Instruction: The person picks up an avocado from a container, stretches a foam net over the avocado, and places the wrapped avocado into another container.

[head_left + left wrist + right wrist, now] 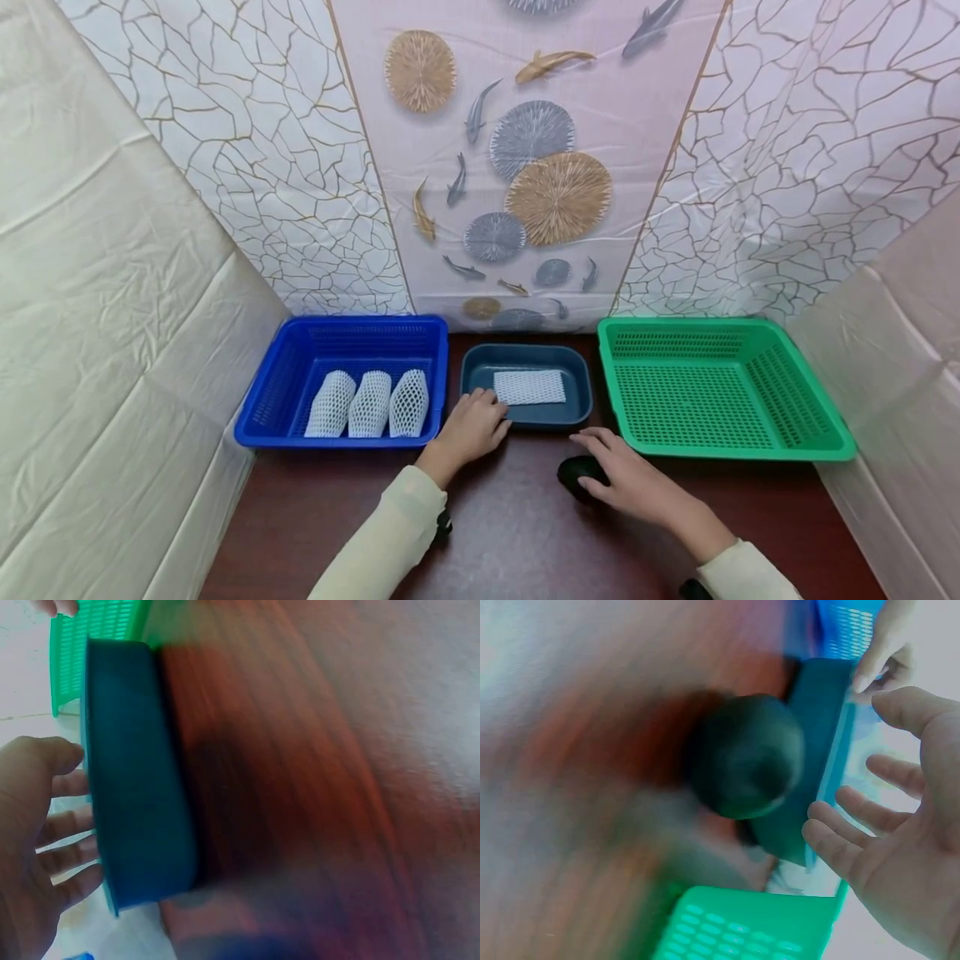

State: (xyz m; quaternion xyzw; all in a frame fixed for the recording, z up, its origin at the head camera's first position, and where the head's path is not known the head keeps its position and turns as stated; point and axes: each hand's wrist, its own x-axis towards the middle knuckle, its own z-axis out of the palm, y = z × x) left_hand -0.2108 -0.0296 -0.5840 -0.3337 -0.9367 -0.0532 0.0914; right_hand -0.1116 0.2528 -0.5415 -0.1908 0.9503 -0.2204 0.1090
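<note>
A dark, rounded fruit that looks like an avocado (576, 477) lies on the brown table in front of the small teal tray (527, 422). My right hand (637, 479) is over its right side, fingers spread and loosely bent; in the right wrist view the fingers stand apart from the avocado (746, 757). Inside the tray lies a flat white foam net sleeve (529, 387). My left hand (472, 429) is at the tray's front left corner, fingers reaching over the rim near the sleeve. The left wrist view shows those fingers partly behind the tray wall (135, 780), their tips hidden.
To the left stands a blue basket (341, 442) with three puffed white foam net sleeves (369, 406) side by side; their insides cannot be made out. A green basket (690, 383) stands right of the tray. Patterned cloth (510, 275) hangs behind, and pale panels flank both sides.
</note>
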